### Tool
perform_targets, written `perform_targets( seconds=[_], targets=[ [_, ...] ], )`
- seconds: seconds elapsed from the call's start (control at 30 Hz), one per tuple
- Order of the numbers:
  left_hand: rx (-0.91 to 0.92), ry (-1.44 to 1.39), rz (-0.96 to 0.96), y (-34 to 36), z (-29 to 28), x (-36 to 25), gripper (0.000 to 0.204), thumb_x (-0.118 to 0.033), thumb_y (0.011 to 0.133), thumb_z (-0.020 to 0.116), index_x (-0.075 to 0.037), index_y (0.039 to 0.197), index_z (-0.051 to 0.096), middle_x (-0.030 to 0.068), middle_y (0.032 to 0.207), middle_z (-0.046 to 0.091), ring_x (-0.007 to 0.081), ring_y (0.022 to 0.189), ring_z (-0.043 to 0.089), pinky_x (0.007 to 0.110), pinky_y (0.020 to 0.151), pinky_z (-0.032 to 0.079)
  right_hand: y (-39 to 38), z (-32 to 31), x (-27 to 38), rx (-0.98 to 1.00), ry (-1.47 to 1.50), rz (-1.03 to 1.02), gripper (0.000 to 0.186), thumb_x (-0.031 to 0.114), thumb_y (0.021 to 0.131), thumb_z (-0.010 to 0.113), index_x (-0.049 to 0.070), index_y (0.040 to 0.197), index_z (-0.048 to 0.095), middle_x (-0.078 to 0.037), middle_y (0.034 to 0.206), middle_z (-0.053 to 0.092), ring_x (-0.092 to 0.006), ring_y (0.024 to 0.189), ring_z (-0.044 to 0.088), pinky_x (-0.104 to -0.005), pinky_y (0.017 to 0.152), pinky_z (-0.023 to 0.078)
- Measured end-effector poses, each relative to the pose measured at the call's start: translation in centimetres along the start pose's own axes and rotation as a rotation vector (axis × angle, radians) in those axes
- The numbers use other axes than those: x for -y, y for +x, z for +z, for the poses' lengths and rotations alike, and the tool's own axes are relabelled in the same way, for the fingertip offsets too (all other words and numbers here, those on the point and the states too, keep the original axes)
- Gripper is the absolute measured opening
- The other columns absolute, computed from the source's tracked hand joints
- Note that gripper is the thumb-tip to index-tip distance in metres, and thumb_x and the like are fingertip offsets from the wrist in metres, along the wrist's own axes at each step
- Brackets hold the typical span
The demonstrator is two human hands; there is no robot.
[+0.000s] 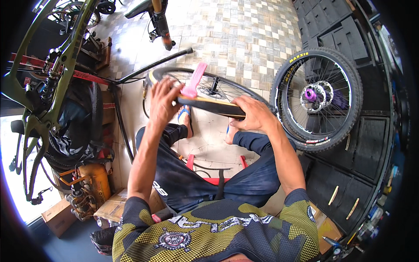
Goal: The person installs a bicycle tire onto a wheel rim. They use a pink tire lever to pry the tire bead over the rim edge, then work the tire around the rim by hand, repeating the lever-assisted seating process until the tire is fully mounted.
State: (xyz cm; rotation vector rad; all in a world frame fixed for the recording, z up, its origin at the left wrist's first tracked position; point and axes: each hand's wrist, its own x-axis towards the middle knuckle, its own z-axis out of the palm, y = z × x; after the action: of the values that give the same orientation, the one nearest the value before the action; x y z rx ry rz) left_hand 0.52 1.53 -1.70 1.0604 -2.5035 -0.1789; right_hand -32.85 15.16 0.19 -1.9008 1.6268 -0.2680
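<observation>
A bicycle wheel (227, 91) with a tan-edged black tire is held tilted above my feet. My left hand (165, 97) is closed on the tire at the left, right beside a pink plastic tire lever (196, 78) that sticks up from the rim; whether my fingers also touch the lever is unclear. My right hand (251, 112) grips the tire's near edge at the right, thumb on top and fingers underneath. The spokes and a dark hub show behind the tire.
A spare wheel with purple hub (310, 95) leans against black drawers (338, 174) at right. An olive bike frame (26, 113) hangs at left near a stand leg (155, 63) and yellow compressor (94, 181). A fork (162, 30) stands ahead. Cardboard boxes (111, 205) lie low left.
</observation>
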Motion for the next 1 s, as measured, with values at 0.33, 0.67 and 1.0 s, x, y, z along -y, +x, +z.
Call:
perform_targets(
  seconds=[0.33, 0.67, 1.0],
  targets=[
    [-0.236, -0.440, -0.350, 3.0, 0.8, -4.4, 0.086, -0.031, 0.092, 0.087, -0.004, 0.160, 0.044, 0.0278, 0.152, 0.052, 0.0445, 0.141, 0.052, 0.049, 0.116, 0.045, 5.0, 6.1, 6.0, -0.394, 0.967, 0.240, 0.065, 0.030, 0.091, 0.087, -0.002, 0.139, 0.056, -0.004, 0.099, 0.068, -0.0147, 0.089, 0.066, -0.0305, 0.081, 0.054],
    [-0.012, -0.544, -0.526, -11.8, 2.7, -12.0, 0.070, -0.032, 0.092, 0.088, 0.003, 0.142, 0.055, 0.0301, 0.131, 0.067, 0.0421, 0.118, 0.070, 0.045, 0.099, 0.056, 10.3, 0.3, 5.1, -0.623, 1.543, 0.301, 0.028, 0.025, 0.099, 0.076, 0.002, 0.113, 0.068, -0.007, 0.093, 0.068, -0.0185, 0.080, 0.067, -0.0379, 0.072, 0.059],
    [-0.013, -0.417, -0.558, -2.1, 0.0, -12.7, 0.056, -0.050, 0.104, 0.069, 0.002, 0.086, 0.061, 0.0272, 0.071, 0.064, 0.0507, 0.070, 0.063, 0.052, 0.065, 0.049, 7.7, 1.6, -0.5, -0.604, 1.530, 0.341, 0.040, 0.049, 0.104, 0.071, 0.014, 0.124, 0.071, 0.002, 0.111, 0.070, -0.0142, 0.105, 0.064, -0.0368, 0.094, 0.052]
  ],
)
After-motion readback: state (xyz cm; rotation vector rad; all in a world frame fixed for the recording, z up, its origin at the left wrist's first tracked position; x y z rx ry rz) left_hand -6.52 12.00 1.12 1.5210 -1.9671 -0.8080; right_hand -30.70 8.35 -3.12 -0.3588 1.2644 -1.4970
